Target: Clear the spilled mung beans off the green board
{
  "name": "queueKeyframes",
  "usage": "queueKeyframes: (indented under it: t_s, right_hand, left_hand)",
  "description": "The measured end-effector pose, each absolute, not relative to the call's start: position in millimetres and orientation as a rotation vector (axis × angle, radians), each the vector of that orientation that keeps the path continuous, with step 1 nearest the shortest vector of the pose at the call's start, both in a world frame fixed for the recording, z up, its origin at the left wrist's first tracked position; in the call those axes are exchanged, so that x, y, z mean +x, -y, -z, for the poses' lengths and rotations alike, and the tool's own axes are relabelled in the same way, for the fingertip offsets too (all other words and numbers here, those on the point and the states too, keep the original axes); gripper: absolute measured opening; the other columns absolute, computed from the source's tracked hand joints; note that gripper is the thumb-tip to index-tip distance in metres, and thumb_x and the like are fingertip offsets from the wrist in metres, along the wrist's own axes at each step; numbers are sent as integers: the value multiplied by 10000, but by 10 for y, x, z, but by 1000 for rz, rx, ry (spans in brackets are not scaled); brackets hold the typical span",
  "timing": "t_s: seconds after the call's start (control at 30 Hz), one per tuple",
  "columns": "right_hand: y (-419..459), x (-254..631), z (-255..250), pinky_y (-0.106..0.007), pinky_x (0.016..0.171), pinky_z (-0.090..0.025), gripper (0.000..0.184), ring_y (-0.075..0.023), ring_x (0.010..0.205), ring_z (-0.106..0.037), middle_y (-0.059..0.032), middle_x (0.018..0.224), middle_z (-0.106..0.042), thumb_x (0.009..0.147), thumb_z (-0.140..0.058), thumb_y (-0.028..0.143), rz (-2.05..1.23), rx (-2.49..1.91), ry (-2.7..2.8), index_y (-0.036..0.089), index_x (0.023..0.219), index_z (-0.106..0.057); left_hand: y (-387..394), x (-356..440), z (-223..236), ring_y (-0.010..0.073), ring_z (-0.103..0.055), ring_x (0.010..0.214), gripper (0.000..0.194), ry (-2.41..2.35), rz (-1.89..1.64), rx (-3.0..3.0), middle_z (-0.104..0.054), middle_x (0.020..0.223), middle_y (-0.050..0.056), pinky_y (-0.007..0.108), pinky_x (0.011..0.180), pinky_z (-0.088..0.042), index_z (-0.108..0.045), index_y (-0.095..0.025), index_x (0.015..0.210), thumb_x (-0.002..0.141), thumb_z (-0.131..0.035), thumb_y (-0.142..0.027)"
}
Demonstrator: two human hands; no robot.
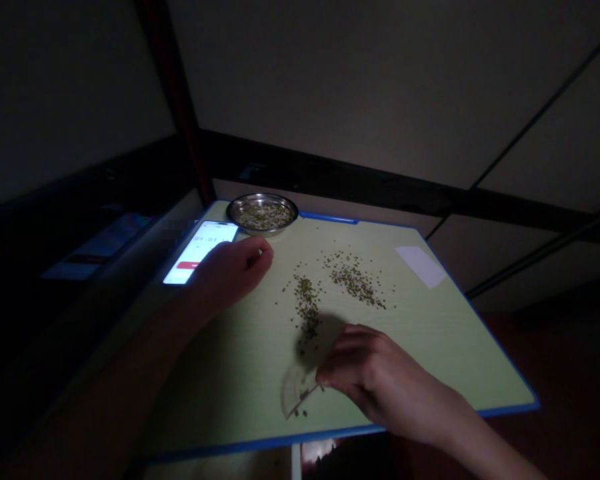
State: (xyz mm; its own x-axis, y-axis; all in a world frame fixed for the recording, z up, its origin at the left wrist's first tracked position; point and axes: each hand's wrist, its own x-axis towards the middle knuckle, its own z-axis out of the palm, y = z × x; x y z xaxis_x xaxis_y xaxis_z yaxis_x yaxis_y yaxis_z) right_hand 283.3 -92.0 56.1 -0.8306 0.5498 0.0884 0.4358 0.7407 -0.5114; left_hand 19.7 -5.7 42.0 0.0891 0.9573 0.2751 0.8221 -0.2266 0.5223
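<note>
My right hand [363,370] is low over the near part of a small table, its thumb and fingers pinched on the edge of a clear half-round piece that looks like a protractor [293,393]. A few dark green seeds lie by its straight edge. Just beyond is a narrow pile of green seeds [307,300], with a second, wider pile [355,280] to its right. My left hand [250,260] is curled closed above the left side of the table; whatever its fingers may hold is hidden. Its wrist partly covers a lit phone [195,250].
A round steel bowl [263,228] with seeds in it stands at the table's far left corner. Beside it, a blue strip [329,218] lies along the back edge. A white paper [421,265] rests at the right. Dark cabinet panels [355,87] rise behind the blue-edged tabletop [430,353].
</note>
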Motion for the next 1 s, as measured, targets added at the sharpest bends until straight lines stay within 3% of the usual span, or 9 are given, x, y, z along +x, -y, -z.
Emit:
queueKeyframes:
  t_s: [0.23,0.4,0.5,1.0]
  right_hand:
    - [1000,3073,-661,-351,871,-440,241,-176,860,-636,-5,804,-682,967,-513,155,-750,-898,2694,227,830,-698]
    - [1027,3477,-721,-323,781,-481,195,-184,882,-642,-37,920,-718,996,-543,284,-741,-1234,2314,237,971,-731]
    - [1029,3729,-607,-315,729,-494,205,-185,835,-658,-46,896,-726,983,-562,326,-756,-1419,2146,223,950,-736]
    - [910,3446,-262,-293,606,-397,146,-134,675,-544,1,748,-656,897,-566,176,-964,-1360,2222,187,829,-696]
  left_hand:
    - [51,201,-420,151,-549,655,277,-1809,-760,2134,-638,702,3,307,637,-347,-622,-199,842,896,-439,-400]
    - [9,177,-369,146,-554,627,277,-1803,-775,2150,-627,673,-14,301,632,-346,-606,-210,832,905,-434,-414]
    - [-20,151,-332,148,-553,609,305,-1799,-757,2172,-623,656,-18,305,624,-343,-605,-220,819,908,-419,-444]
    - [1,157,-345,156,-553,631,313,-1812,-721,2151,-615,683,-16,305,636,-342,-593,-220,825,917,-414,-459]
